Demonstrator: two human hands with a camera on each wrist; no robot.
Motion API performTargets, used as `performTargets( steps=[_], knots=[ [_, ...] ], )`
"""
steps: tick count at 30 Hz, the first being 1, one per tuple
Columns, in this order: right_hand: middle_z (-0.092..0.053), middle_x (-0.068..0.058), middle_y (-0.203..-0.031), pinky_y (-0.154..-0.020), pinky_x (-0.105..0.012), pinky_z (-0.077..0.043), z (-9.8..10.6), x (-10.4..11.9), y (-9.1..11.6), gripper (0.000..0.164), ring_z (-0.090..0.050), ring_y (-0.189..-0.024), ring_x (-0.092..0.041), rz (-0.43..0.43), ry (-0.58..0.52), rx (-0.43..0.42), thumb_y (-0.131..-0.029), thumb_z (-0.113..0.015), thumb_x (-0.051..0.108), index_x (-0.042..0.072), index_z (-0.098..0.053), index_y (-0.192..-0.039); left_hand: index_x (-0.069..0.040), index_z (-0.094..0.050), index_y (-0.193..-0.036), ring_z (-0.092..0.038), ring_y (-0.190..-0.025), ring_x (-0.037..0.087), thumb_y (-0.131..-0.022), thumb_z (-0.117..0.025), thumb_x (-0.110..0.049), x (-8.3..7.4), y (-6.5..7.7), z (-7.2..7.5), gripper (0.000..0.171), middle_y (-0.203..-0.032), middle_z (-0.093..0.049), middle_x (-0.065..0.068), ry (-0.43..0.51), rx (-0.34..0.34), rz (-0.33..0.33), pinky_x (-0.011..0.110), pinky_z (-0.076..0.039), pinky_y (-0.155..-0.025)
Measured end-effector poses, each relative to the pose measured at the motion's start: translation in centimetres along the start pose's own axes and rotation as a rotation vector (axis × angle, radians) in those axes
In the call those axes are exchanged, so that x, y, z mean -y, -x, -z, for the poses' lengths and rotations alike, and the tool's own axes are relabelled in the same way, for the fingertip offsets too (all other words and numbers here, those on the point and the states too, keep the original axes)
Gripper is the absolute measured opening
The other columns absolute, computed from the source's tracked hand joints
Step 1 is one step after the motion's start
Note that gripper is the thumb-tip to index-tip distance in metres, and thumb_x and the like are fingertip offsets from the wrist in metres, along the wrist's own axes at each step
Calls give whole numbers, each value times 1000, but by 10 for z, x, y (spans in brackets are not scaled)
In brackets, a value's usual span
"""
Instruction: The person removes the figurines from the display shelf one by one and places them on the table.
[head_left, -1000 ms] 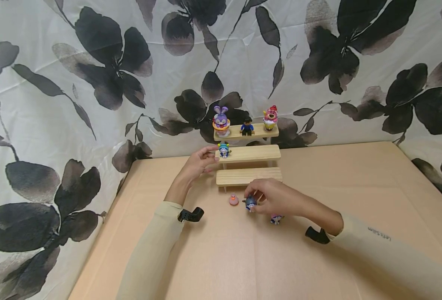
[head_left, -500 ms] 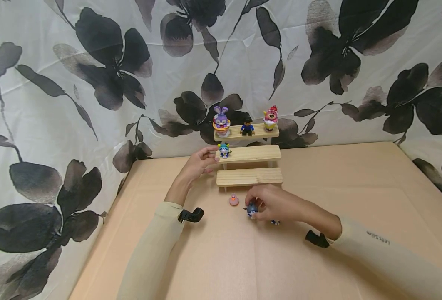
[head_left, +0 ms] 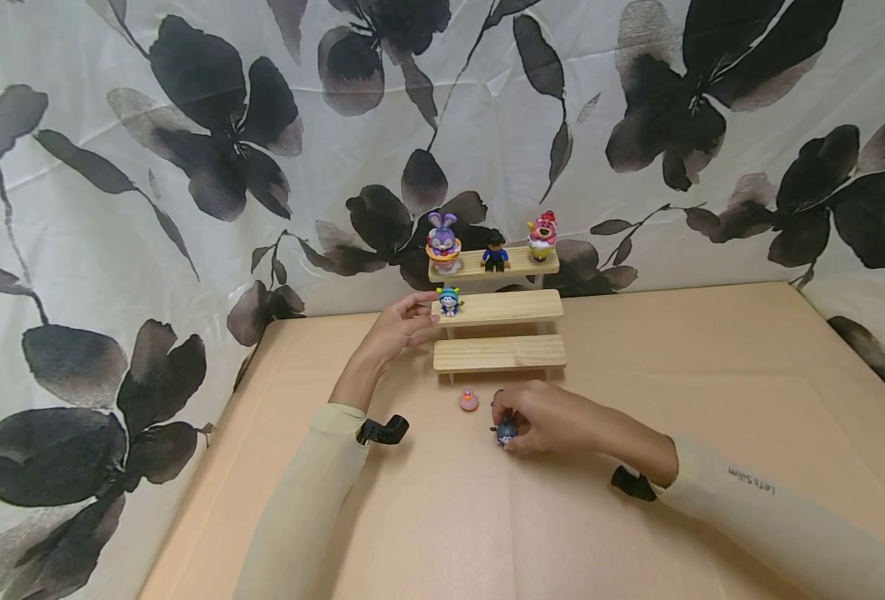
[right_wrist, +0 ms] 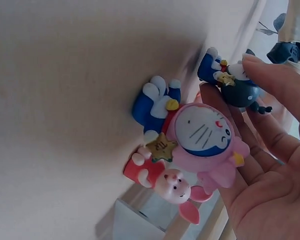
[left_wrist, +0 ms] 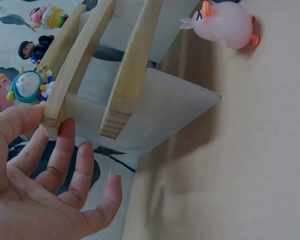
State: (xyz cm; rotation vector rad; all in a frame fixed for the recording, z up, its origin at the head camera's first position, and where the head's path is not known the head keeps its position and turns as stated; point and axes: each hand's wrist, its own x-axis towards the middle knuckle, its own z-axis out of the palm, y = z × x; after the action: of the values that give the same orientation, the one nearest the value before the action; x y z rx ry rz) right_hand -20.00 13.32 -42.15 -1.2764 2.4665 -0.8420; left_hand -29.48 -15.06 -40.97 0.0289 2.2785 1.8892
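Floral cloth [head_left: 480, 83] hangs behind; the left hand [head_left: 388, 330] pinches the middle shelf [head_left: 513, 307], the right hand [head_left: 558, 417] a dark-hooded figurine [right_wrist: 239, 92], its pink-hooded neighbour [right_wrist: 202, 131] hidden in the head view.

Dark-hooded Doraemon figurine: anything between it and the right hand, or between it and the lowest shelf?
Nothing stands between the dark-hooded Doraemon figurine and the right hand, which pinches it. Toward the lowest shelf, nothing visible blocks; the pink toy duck sits off to the left. The hand hides some table.

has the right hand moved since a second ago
Yes; in the head view, the right hand has shifted slightly down the picture, away from the wooden shelf.
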Motion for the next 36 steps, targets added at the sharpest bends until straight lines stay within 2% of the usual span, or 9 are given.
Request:
performTargets(
  steps=[10,18,28,36],
  knots=[
    [-66,2,-97,-74,-28,-59,1,-1,1,23,-66,-82,-8,-11,-35,36,-83,-83,8,10,-69,-101,-18,-61,-139,-56,-101,18,-96,-70,-13,0,0,0,44,-112,-54,3,-4,3,-7,52,-48,-98],
    [-67,5,-95,-74,-28,-59,4,-3,-2,19,-66,-81,-4,-15,-41,67,-85,-81,6,12,-70,-99,-17,-60,-139,-56,-99,16,-96,-69,-13,1,0,0,44,-112,-55,3,2,7,-11,55,-47,-98],
    [-68,4,-97,-76,-28,-59,7,-1,-2,21,-67,-84,-7,2,-9,89,-85,-80,6,9,-71,-103,-17,-60,-139,-56,-102,18,-96,-70,-13,-1,1,0,45,-112,-53,3,6,9,-12,56,-46,-102],
    [-70,-1,-106,-87,-36,-58,21,4,-1,26,-70,-98,-14,-27,-9,79,-86,-78,9,7,-71,-111,-16,-60,-139,-55,-101,17,-96,-69,-12,-1,2,1,44,-111,-52,2,2,16,-18,56,-46,-101]
  ],
)
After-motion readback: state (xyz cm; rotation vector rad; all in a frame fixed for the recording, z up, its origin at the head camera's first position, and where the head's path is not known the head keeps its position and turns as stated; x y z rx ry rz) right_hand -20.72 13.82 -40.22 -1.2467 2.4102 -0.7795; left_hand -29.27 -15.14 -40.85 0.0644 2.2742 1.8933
